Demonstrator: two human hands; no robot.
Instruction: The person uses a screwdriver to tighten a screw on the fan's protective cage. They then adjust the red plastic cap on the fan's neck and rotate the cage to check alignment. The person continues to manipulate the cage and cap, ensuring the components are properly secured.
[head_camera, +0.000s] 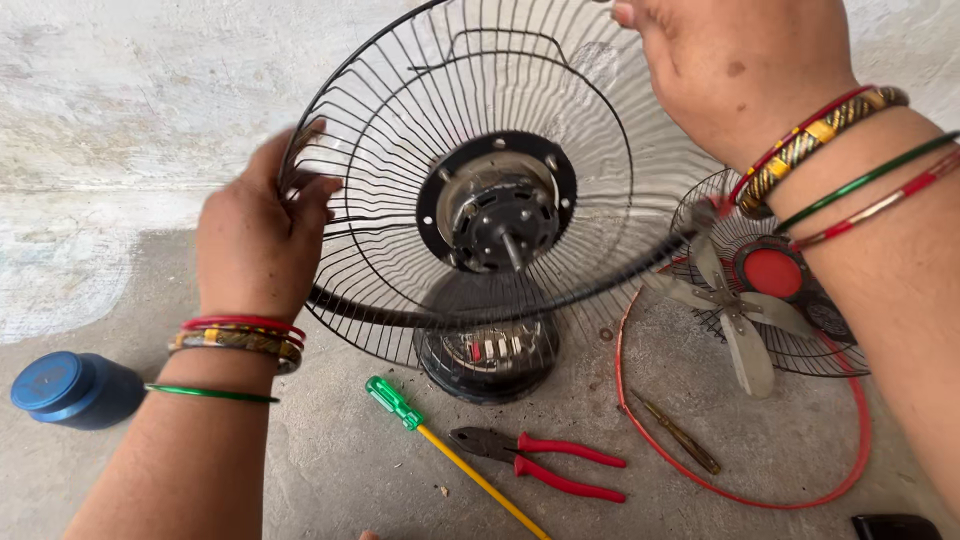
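Now my left hand (258, 235) grips the left rim of a black wire fan guard (400, 150), fingers curled around its wires. My right hand (745, 70) closes on the guard's upper right rim. The guard stands tilted on the table fan's motor (500, 215), above the round black base (487, 357). On the concrete floor (330, 470) lie red-handled pliers (540, 460), a green-handled screwdriver (440, 440), a grey fan blade (735, 310) on the other guard (800, 345), and a blue container (75, 390).

left hand (262, 235), right hand (745, 70), gripping fan guard (400, 150)
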